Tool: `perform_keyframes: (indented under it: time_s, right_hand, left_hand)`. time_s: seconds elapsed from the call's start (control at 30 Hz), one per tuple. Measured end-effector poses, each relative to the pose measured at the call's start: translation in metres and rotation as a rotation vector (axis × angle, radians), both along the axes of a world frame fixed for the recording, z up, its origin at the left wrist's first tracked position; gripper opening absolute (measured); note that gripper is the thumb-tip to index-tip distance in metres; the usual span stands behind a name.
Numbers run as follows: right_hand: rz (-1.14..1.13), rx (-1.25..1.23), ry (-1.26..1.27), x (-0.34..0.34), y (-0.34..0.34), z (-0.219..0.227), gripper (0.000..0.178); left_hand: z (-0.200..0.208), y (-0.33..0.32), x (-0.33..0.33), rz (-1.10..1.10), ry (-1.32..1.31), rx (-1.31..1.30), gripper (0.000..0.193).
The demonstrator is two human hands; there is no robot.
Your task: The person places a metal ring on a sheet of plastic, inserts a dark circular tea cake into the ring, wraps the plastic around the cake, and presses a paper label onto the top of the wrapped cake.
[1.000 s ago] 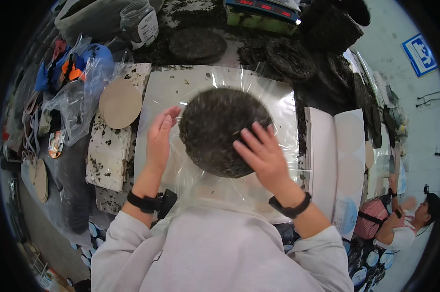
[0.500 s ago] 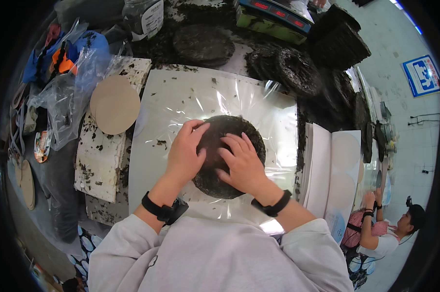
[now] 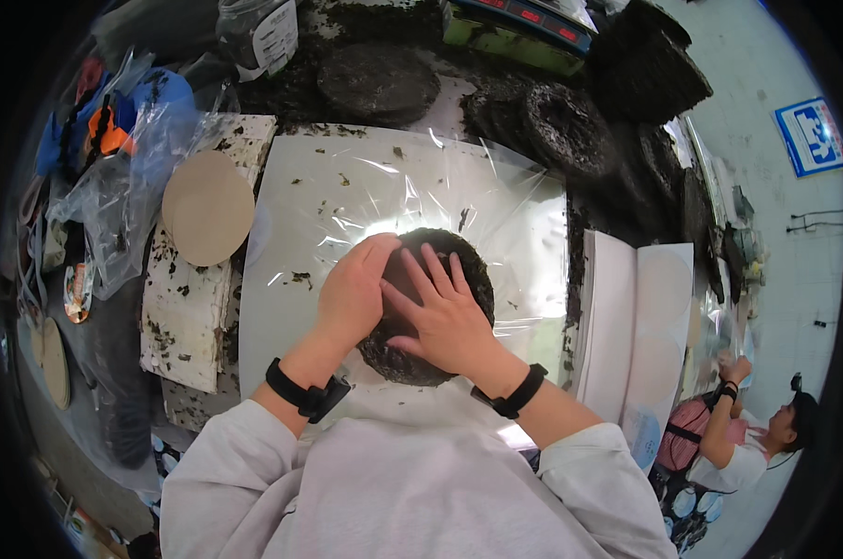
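Note:
A round, flat, dark cake of what looks like dried seaweed [image 3: 420, 363] lies on clear plastic film [image 3: 347, 200], which is creased and shiny around it. My left hand [image 3: 352, 293] is at the cake's left edge, fingers bent and pressed together, apparently on the film; its fingertips are partly hidden. Flat across the top of the cake lies my right hand [image 3: 449, 317], its fingers spread. Beneath the film is a pale board [image 3: 291, 224] with scattered dark flakes. Both wrists wear black bands.
Round tan discs [image 3: 207, 210] lie on a white flake-strewn stack [image 3: 184, 326] at left. More dark cakes [image 3: 571, 130] and a scale [image 3: 524, 23] are at the back. White sheets [image 3: 608, 326] stand at right. Beyond them, a person [image 3: 738, 438] works.
My right hand has shifted left and flattened, its fingers spreading over the cake. My left hand's fingers have closed together at the cake's edge. The whole view has shifted slightly.

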State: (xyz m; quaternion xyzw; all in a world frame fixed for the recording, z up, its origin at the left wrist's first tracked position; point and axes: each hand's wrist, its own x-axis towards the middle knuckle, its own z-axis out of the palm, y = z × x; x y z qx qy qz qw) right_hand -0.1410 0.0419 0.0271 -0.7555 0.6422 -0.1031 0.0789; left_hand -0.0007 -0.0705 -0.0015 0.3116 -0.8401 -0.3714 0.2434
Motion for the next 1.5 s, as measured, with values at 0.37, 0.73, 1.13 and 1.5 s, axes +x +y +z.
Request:
perform_keyframes:
  time_s: [0.37,0.73,1.13,1.5]
  right_hand:
    - [0.063,0.152,0.081,-0.001,0.003,-0.014,0.059]
    - [0.021,0.105,0.249,0.008,0.002,-0.036,0.066]
    - [0.035,0.146,0.380,0.014,-0.002,-0.029,0.060]
    - [0.041,0.201,0.341,0.015,0.040,-0.028,0.062]
  left_hand:
    - [0.001,-0.018,-0.026,-0.340,-0.159,-0.542,0.045]
    - [0.006,0.024,0.046,-0.474,-0.165,-0.517,0.016]
    - [0.021,0.040,0.140,0.227,-0.333,0.440,0.041]
    - [-0.070,0.075,0.116,-0.038,0.024,0.197,0.081]
